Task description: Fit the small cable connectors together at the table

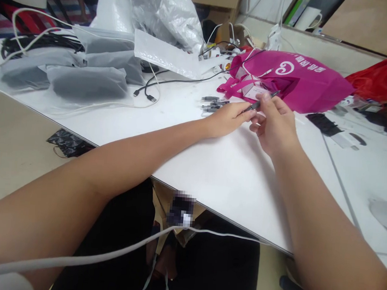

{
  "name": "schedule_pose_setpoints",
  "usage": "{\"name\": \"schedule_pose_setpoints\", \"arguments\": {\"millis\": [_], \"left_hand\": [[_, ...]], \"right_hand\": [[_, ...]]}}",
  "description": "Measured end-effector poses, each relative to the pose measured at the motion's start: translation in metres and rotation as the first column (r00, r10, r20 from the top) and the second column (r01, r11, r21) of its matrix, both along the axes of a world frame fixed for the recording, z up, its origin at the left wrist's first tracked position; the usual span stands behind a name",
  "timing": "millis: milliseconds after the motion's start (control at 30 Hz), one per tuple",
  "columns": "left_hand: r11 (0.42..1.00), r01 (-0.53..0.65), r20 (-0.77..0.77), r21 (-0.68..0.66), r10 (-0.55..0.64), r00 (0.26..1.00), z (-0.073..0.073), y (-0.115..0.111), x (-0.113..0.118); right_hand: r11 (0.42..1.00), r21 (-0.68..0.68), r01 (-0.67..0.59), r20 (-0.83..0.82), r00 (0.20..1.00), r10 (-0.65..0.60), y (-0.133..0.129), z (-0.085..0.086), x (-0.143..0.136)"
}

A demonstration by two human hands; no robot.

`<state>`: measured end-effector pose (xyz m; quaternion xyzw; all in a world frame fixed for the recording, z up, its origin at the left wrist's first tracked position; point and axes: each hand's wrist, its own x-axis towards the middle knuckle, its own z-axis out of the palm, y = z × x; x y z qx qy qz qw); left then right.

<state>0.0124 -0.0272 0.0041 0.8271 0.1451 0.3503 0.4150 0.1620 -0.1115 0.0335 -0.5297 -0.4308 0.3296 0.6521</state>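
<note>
Tabletop (224,173); pen (254,106) between both hands (226,119) (278,129)

The white worktop (224,178) runs diagonally across the room and has a narrow dark edge. A straight seam (340,181) divides its surface at the right. The floor (10,150) is smooth and beige. A pale wall (306,43) stands at the rear, below a brown panel (370,25) at upper right. Lighting is bright; shadows are soft.
</note>
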Motion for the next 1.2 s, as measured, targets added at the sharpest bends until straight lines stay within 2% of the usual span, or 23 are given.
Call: {"name": "schedule_pose_setpoints", "arguments": {"millis": [67, 200, 400, 567, 733, 1000, 1200], "left_hand": [[1.0, 0.015, 0.012, -0.005, -0.015, 1.0, -0.001, 0.001, 0.001], [1.0, 0.006, -0.005, 0.029, -0.006, 1.0, -0.004, 0.004, 0.002], [0.999, -0.029, -0.021, 0.037, 0.03, 0.999, -0.002, 0.005, 0.003], [0.998, -0.06, -0.058, 0.036, 0.062, 0.996, 0.002, -0.001, 0.001], [0.999, -0.033, -0.04, -0.01, 0.033, 0.999, 0.005, -0.004, 0.0], [0.998, -0.056, -0.076, 0.041, 0.059, 0.995, 0.006, -0.005, -0.002], [0.997, -0.057, -0.061, 0.054, 0.06, 0.996, 0.002, -0.001, -0.001]], "right_hand": [[1.0, -0.004, -0.015, 0.023, 1.0, 0.015, -0.001, 0.0, -0.001], [0.996, -0.055, 0.066, 0.019, 0.998, -0.065, 0.001, -0.003, 0.001], [0.991, -0.078, -0.106, -0.06, 0.993, 0.101, -0.002, -0.003, 0.008], [0.994, -0.108, 0.009, 0.03, 1.0, -0.006, 0.002, -0.005, 0.009], [0.994, -0.105, -0.018, 0.065, 0.998, 0.025, 0.0, -0.005, 0.004], [0.994, -0.093, 0.056, 0.068, 0.996, -0.05, 0.0, -0.004, -0.003], [0.994, -0.113, 0.002, 0.034, 0.999, 0.002, -0.002, -0.002, -0.002]]}}
